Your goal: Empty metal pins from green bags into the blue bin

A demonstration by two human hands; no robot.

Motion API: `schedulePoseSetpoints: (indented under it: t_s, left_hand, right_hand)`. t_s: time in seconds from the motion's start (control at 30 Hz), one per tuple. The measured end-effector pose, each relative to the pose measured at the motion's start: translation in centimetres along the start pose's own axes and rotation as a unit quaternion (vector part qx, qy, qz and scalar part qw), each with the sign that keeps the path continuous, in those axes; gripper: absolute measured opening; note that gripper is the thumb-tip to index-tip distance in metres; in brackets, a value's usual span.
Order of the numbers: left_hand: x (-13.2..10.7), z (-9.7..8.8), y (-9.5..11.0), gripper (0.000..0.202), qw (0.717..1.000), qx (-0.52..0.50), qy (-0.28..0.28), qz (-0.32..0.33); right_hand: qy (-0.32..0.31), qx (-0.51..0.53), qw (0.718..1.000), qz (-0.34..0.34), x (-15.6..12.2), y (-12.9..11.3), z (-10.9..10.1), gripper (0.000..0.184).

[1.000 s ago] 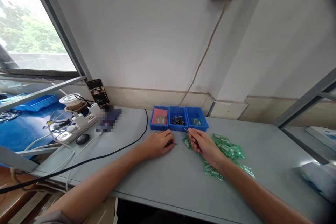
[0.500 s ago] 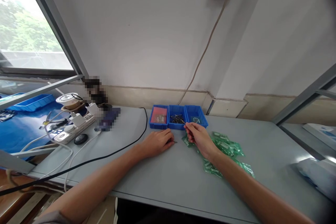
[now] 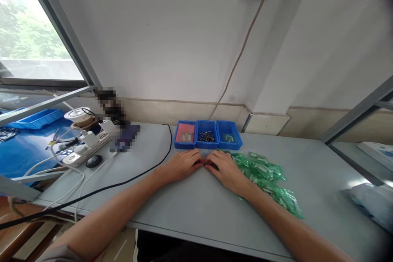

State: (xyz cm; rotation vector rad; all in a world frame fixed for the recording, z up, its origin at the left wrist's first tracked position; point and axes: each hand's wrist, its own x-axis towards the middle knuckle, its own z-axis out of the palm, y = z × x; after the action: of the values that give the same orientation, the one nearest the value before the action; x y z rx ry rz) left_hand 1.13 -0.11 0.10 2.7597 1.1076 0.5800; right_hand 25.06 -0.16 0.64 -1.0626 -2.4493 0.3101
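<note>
My left hand (image 3: 184,164) rests on the grey table (image 3: 190,204), fingers curled, fingertips pinched at a tiny part I cannot make out. My right hand (image 3: 224,168) lies beside it, fingertips meeting those of the left, also pinched. Just behind the hands stand three small blue bins: the left bin (image 3: 184,135) has a pink lining and small parts, the middle bin (image 3: 206,136) holds dark screws, the right bin (image 3: 229,136) holds a few green-bagged pieces. A heap of small green bags (image 3: 264,174) lies to the right of my right hand.
A black cable (image 3: 129,178) runs across the table's left part. A white power strip (image 3: 87,149) with plugs, a black round object (image 3: 93,160) and a blurred item (image 3: 124,137) lie at the left. A blue mat (image 3: 24,151) and metal frame bars flank the table.
My right hand has come back from the bins and dropped to the table, its fingertips now meeting those of the left hand. The left hand has stayed in place.
</note>
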Motion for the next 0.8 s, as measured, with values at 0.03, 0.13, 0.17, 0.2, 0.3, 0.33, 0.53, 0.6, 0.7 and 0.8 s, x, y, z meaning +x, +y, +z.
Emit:
schedulePoseSetpoints:
  t_s: [0.03, 0.13, 0.17, 0.2, 0.3, 0.33, 0.53, 0.6, 0.7, 0.8]
  left_hand:
    - [0.02, -0.03, 0.03, 0.019, 1.000, -0.001, 0.000, 0.000]
    - [0.08, -0.09, 0.09, 0.020, 1.000, -0.001, -0.001, 0.002]
    - [0.09, -0.09, 0.08, 0.021, 1.000, 0.000, -0.001, 0.002]
    - [0.08, -0.07, 0.06, 0.021, 1.000, 0.002, 0.000, 0.003]
    - [0.03, 0.05, -0.03, 0.020, 1.000, 0.005, 0.006, 0.001]
    - [0.00, 0.08, -0.05, 0.019, 1.000, 0.006, 0.007, 0.002]
    - [-0.08, -0.13, 0.06, 0.019, 1.000, 0.015, 0.001, 0.002]
    - [-0.06, -0.31, 0.10, 0.019, 1.000, 0.016, -0.001, 0.002]
    - [0.01, -0.53, 0.13, 0.018, 1.000, 0.017, -0.005, 0.001]
    - [0.09, -0.66, 0.15, 0.018, 1.000, 0.023, -0.007, -0.003]
  right_hand:
    - [-0.003, -0.023, 1.000, -0.006, -0.03, -0.22, 0.06, 0.011]
    - [-0.002, -0.063, 0.998, -0.011, -0.12, -0.73, 0.05, 0.016]
    - [0.001, -0.068, 0.998, -0.009, -0.16, -0.80, 0.01, 0.016]
    - [0.005, -0.069, 0.998, -0.005, -0.19, -0.84, -0.04, 0.015]
    - [0.008, -0.060, 0.998, 0.001, -0.26, -0.86, -0.07, 0.009]
    - [0.002, -0.060, 0.998, 0.000, -0.25, -0.89, -0.04, 0.008]
    - [-0.017, -0.088, 0.996, -0.003, -0.19, -1.17, 0.43, 0.016]
    - [-0.003, -0.086, 0.996, 0.003, -0.26, -1.00, 0.64, 0.015]
    - [0.018, -0.061, 0.998, 0.024, -0.38, -0.60, 0.86, 0.014]
    - [0.021, -0.008, 0.999, 0.047, -0.34, -0.49, 0.76, 0.014]
